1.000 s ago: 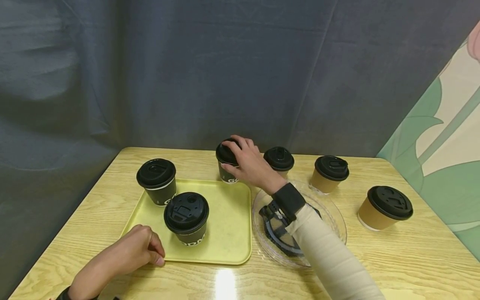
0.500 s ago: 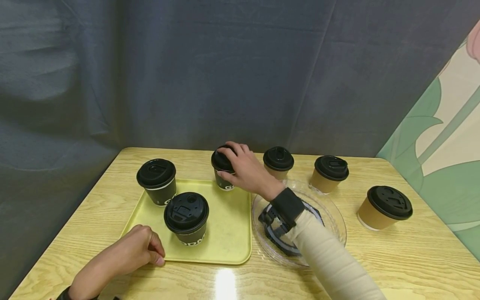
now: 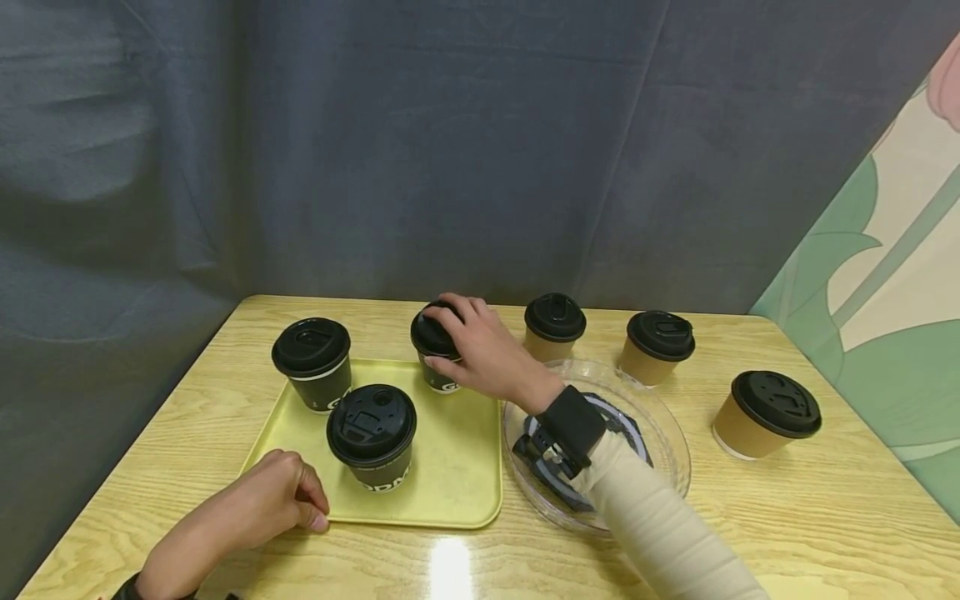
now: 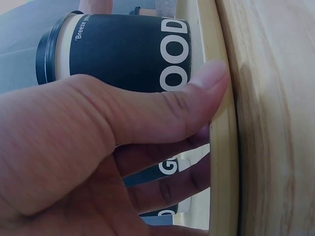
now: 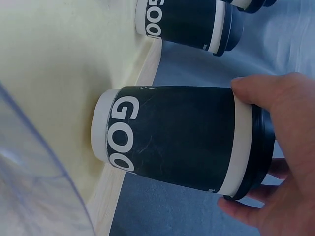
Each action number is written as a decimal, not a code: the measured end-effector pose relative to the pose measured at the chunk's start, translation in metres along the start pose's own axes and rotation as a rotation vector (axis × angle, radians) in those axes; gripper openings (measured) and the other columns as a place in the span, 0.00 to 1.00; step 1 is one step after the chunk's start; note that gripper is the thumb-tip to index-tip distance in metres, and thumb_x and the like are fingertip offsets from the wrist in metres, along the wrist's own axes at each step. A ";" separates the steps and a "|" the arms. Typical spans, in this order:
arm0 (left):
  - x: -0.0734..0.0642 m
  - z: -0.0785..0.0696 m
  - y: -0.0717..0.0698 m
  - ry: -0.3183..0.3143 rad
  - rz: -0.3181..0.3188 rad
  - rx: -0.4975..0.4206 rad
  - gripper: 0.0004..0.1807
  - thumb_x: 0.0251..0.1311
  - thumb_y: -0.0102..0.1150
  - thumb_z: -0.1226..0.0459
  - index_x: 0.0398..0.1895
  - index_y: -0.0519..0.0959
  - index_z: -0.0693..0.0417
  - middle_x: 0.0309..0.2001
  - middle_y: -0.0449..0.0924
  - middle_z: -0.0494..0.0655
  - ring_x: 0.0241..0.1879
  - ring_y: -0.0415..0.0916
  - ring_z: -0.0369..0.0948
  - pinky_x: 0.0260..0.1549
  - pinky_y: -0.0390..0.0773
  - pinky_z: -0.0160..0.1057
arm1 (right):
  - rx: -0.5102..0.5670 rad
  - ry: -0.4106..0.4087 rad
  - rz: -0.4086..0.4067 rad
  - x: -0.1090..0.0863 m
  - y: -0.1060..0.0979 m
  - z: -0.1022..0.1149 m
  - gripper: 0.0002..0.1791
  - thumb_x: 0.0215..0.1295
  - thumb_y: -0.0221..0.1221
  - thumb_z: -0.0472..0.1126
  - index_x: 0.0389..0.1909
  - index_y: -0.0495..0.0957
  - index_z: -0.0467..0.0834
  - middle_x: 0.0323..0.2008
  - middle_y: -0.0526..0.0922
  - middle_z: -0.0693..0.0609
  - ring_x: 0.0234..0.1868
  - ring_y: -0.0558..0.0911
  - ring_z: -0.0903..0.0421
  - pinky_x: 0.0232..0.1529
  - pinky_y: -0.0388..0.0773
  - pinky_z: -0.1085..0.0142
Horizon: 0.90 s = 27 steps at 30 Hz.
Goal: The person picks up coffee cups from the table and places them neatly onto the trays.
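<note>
In the head view my right hand (image 3: 491, 352) grips a black paper cup (image 3: 441, 379) by its dark lid, over the back right of the yellow tray (image 3: 457, 475). The right wrist view shows this cup (image 5: 182, 140) upright, thumb and fingers round its top. Its white base is at the tray; whether it touches cannot be told. My left hand (image 3: 273, 493) holds the tray's front left rim; in the left wrist view the thumb presses on the rim (image 4: 224, 172). Two more lidded black cups stand on the tray, one front (image 3: 375, 437), one back left (image 3: 315, 362).
A clear round plastic dish (image 3: 671, 433) with a dark, pale-ringed piece inside lies right of the tray, under my right forearm. Brown cups with black lids stand behind it (image 3: 553, 329), at back right (image 3: 656, 350) and at far right (image 3: 765, 417). A dark curtain (image 3: 450, 150) hangs behind.
My right hand has brought the gripped cup left and toward me, from behind the tray's back edge to over the tray. The left hand stays at the front left rim.
</note>
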<state>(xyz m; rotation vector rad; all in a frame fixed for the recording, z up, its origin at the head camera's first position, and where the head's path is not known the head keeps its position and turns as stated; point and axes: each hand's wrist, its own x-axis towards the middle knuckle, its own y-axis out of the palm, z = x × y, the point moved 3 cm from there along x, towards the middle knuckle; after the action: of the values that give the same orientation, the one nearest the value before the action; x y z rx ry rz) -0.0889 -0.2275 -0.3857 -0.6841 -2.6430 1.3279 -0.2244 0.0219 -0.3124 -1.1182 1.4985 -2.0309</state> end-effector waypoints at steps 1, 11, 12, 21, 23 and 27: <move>0.000 0.000 0.000 -0.001 0.000 0.000 0.05 0.44 0.74 0.59 0.19 0.85 0.42 0.25 0.83 0.30 0.27 0.71 0.23 0.25 0.73 0.28 | -0.004 -0.004 -0.003 0.000 0.000 0.001 0.32 0.66 0.59 0.56 0.67 0.66 0.46 0.67 0.66 0.41 0.65 0.68 0.43 0.63 0.69 0.49; 0.000 0.001 -0.001 0.001 0.014 -0.009 0.04 0.44 0.74 0.59 0.20 0.85 0.42 0.25 0.83 0.31 0.27 0.71 0.24 0.25 0.73 0.28 | 0.008 -0.007 0.026 -0.004 0.001 0.008 0.32 0.66 0.59 0.56 0.67 0.65 0.48 0.68 0.65 0.42 0.67 0.67 0.44 0.64 0.69 0.50; 0.000 0.000 -0.001 0.003 0.011 -0.006 0.04 0.44 0.74 0.59 0.20 0.85 0.42 0.25 0.83 0.30 0.27 0.71 0.23 0.25 0.73 0.28 | 0.011 -0.007 0.028 -0.005 0.001 0.009 0.32 0.66 0.59 0.56 0.67 0.65 0.48 0.68 0.64 0.42 0.67 0.67 0.44 0.64 0.69 0.50; 0.001 0.001 -0.001 0.010 0.002 0.003 0.05 0.44 0.74 0.60 0.19 0.85 0.43 0.25 0.82 0.31 0.26 0.69 0.23 0.24 0.72 0.28 | 0.013 -0.026 0.019 -0.008 0.003 0.011 0.31 0.66 0.59 0.56 0.66 0.66 0.49 0.67 0.66 0.42 0.65 0.68 0.44 0.60 0.71 0.50; 0.001 0.001 -0.001 0.005 0.007 -0.004 0.05 0.44 0.74 0.60 0.20 0.85 0.43 0.25 0.83 0.31 0.26 0.70 0.24 0.24 0.72 0.28 | 0.008 -0.027 0.021 -0.009 0.004 0.011 0.31 0.66 0.59 0.56 0.66 0.66 0.49 0.66 0.66 0.43 0.64 0.69 0.44 0.59 0.72 0.50; 0.001 0.001 -0.001 0.004 0.006 0.000 0.05 0.44 0.74 0.60 0.20 0.85 0.43 0.25 0.83 0.31 0.26 0.70 0.23 0.24 0.72 0.28 | 0.005 -0.032 0.021 -0.009 0.004 0.011 0.31 0.66 0.59 0.56 0.66 0.66 0.49 0.66 0.67 0.43 0.63 0.69 0.45 0.58 0.73 0.50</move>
<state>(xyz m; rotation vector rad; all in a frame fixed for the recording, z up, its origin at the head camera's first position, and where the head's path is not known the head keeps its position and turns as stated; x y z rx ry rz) -0.0905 -0.2287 -0.3859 -0.6944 -2.6405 1.3262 -0.2104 0.0201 -0.3182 -1.1231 1.4821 -1.9923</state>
